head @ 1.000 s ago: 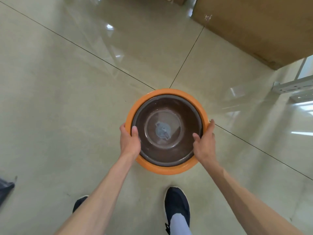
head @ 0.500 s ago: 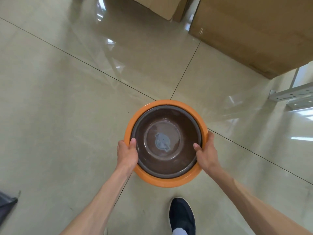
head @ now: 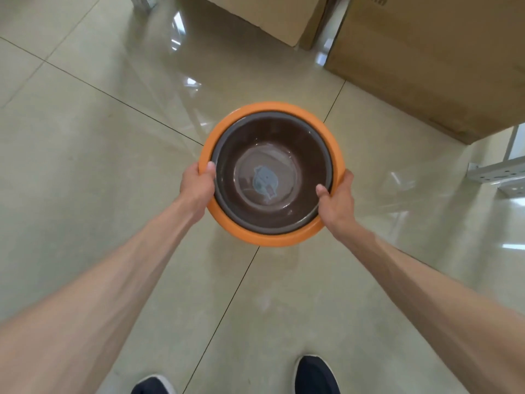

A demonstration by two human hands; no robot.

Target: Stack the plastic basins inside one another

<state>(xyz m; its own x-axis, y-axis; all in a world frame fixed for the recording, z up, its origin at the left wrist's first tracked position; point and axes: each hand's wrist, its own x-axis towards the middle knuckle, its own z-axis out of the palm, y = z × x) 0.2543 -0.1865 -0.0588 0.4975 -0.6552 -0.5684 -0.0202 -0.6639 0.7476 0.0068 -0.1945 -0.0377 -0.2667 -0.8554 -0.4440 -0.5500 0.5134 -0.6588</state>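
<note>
Gripping the orange basin [head: 272,238], left hand [head: 196,186] and right hand [head: 338,203] carry the brown basin [head: 306,155] nested inside.

Glossy beige tile floor [head: 85,166] (glare); cardboard boxes [head: 426,66] behind.

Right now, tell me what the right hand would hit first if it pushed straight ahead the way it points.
Probably the large cardboard box. The right hand, gripping the orange basin, points up-frame toward it over bare floor, though depth is unclear.
</note>
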